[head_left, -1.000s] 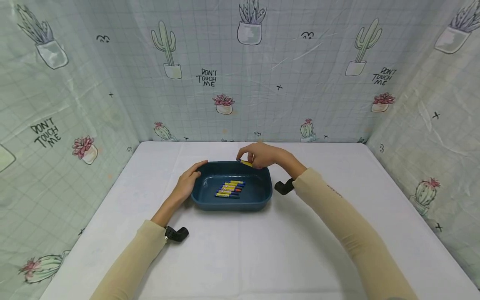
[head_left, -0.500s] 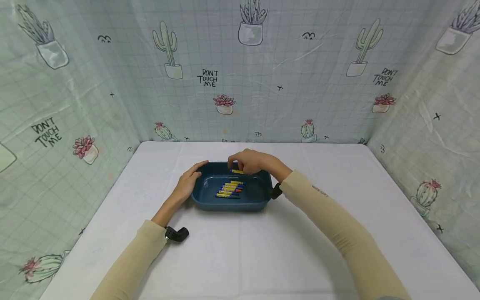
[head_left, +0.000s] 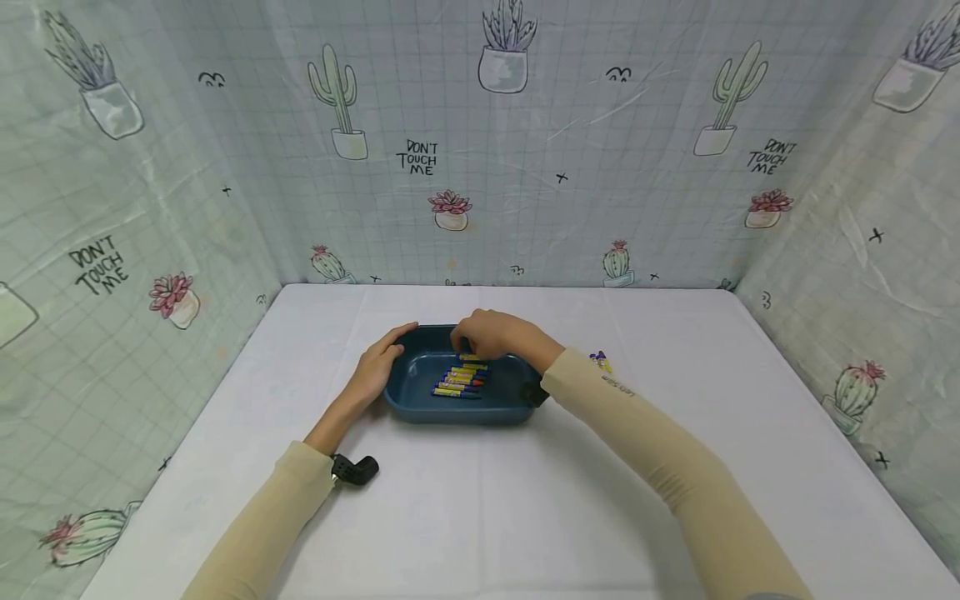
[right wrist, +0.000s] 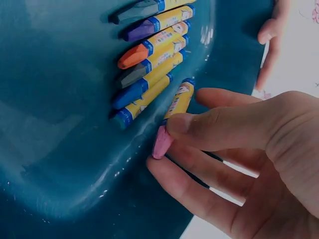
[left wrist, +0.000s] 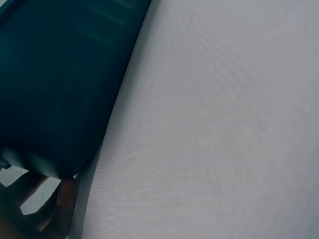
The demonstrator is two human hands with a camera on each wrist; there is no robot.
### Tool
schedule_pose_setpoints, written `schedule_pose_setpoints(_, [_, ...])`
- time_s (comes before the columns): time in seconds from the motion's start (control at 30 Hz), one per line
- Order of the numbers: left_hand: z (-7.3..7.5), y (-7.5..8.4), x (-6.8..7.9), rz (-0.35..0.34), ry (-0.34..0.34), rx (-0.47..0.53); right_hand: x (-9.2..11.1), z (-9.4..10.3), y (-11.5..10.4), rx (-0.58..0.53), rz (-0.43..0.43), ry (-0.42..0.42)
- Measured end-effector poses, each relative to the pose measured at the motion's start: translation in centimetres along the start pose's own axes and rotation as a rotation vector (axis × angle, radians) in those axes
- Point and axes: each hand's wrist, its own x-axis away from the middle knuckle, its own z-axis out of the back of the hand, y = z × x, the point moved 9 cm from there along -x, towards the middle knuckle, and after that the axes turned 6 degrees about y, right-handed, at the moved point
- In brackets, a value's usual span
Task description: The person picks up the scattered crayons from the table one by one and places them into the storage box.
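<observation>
A dark teal plastic tray (head_left: 461,415) sits on the white table. My left hand (head_left: 371,371) holds its left rim, thumb over the edge and fingers along the outside. Over the back of the tray, my right hand (head_left: 491,335) pinches a pink crayon (right wrist: 180,102) between thumb and fingers. That crayon has a yellow wrapper with blue bands and tilts close beside a row of crayons lying on the tray floor. In the right wrist view the row includes an orange crayon (right wrist: 135,56), a purple crayon (right wrist: 142,31) and a blue crayon (right wrist: 130,94).
More yellow-wrapped crayons (head_left: 602,361) lie on the table right of the tray, partly behind the right sleeve (head_left: 637,417). Cloth walls (head_left: 510,150) printed with cacti stand behind and at both sides of the white tabletop (head_left: 480,517).
My right hand has moved from the tray's back rim leftward and down into it, bringing the crayon near the row. Crayons on the table at the right have come into view. The left hand stays put.
</observation>
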Motion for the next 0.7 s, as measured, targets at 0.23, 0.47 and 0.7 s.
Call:
schedule_pose_setpoints(0.23, [0.5, 2.7, 1.0, 0.012, -0.019, -0.001, -0.1, -0.1, -0.4, 0.053, -0.021, -0.006])
schedule_pose_setpoints(0.47, [0.6, 4.1, 1.7, 0.003, -0.020, -0.016, -0.6, -0.6, -0.2, 0.089, -0.046, -0.024])
schedule_pose_setpoints(0.7, [0.6, 3.8, 1.7, 0.010, -0.020, -0.015, -0.7, -1.2, -0.3, 0.071, -0.063, -0.064])
